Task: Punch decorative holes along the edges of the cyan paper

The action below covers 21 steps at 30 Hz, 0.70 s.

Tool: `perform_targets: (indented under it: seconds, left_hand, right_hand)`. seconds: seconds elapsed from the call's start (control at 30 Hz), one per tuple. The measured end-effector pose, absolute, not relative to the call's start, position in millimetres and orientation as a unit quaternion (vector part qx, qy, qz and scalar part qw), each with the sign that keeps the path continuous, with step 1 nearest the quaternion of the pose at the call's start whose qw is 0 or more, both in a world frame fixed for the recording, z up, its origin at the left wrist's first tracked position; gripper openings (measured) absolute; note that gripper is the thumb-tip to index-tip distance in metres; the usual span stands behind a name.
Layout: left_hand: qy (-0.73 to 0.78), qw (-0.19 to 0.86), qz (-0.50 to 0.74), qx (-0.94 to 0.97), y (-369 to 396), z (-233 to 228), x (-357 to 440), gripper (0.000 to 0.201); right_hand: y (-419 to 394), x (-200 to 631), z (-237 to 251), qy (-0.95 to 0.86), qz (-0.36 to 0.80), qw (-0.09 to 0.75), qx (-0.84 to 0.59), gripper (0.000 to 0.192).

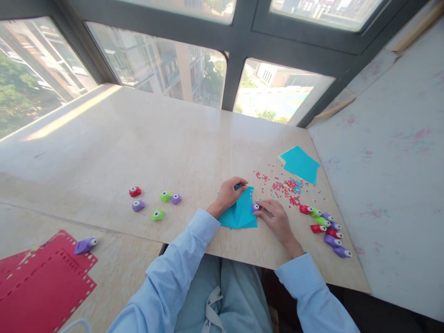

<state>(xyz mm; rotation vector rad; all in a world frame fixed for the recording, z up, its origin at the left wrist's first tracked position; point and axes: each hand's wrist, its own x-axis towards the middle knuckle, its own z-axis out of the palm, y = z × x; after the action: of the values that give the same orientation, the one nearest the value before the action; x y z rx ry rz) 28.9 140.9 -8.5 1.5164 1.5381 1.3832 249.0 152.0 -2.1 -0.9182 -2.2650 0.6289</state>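
A blue sheet of paper (239, 215) lies before me, with a row of small punched holes near its upper right edge. My left hand (233, 190) pinches the top of this sheet between thumb and fingers. At the right edge of the paper, my right hand (275, 216) grips a small purple craft punch (255, 207) with thumb and fingertips. The punch sits against the paper's edge; whether the paper is inside its slot is too small to tell.
Red and blue confetti (286, 188) is scattered beyond my right hand, near more blue paper (301, 164). Several colored punches (326, 224) cluster at right; others (165, 196) stand at left. Punched red sheets (45, 282) and a larger purple punch (85, 246) lie far left. Windows border the back.
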Motion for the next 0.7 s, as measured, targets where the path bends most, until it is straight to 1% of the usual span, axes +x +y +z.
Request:
perform_targets:
  seconds: [0.2,0.5,0.7]
  left_hand:
    - [0.601,0.256,0.464,0.599,137.9,-7.7,31.2,0.01]
    - [0.617,0.264,0.438,0.599,135.1,-3.9,31.9,0.011]
    - [0.619,0.265,0.433,0.6,134.8,-2.6,32.6,0.01]
  right_hand:
    - [151.5,247.7,-4.1,-0.864,0.211,0.283,-0.358,0.044]
    - [149.6,249.0,-1.9,-0.879,0.194,0.288,-0.326,0.036]
    - [148.4,249.9,-3.6,-0.882,0.194,0.277,-0.327,0.037]
